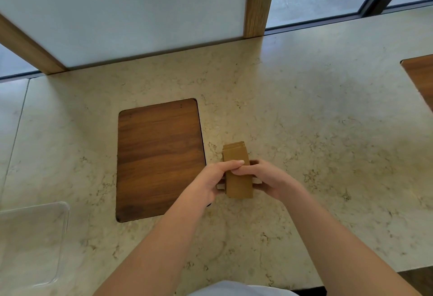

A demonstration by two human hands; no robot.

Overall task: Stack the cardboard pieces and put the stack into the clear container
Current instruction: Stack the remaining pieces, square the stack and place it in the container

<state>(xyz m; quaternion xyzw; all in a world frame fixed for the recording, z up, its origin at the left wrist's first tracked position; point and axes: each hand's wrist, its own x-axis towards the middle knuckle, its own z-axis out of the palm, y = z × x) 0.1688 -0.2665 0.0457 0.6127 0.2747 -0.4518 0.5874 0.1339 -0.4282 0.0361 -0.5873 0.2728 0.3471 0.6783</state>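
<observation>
A stack of brown cardboard pieces [236, 157] sits at the middle of the marble counter, its layered edges showing at the far end. My left hand [210, 181] grips its left side with the thumb laid across the top. My right hand [264, 178] holds the right side, thumb on top too. Both hands are closed on the stack. The clear container [59, 244] lies at the near left corner, far from the stack, with nothing visible in it.
A dark wooden board [159, 155] is set into the counter [316, 120] just left of the stack. A second wooden inset [421, 77] shows at the right edge. A frosted panel with wooden posts [257, 3] stands along the back.
</observation>
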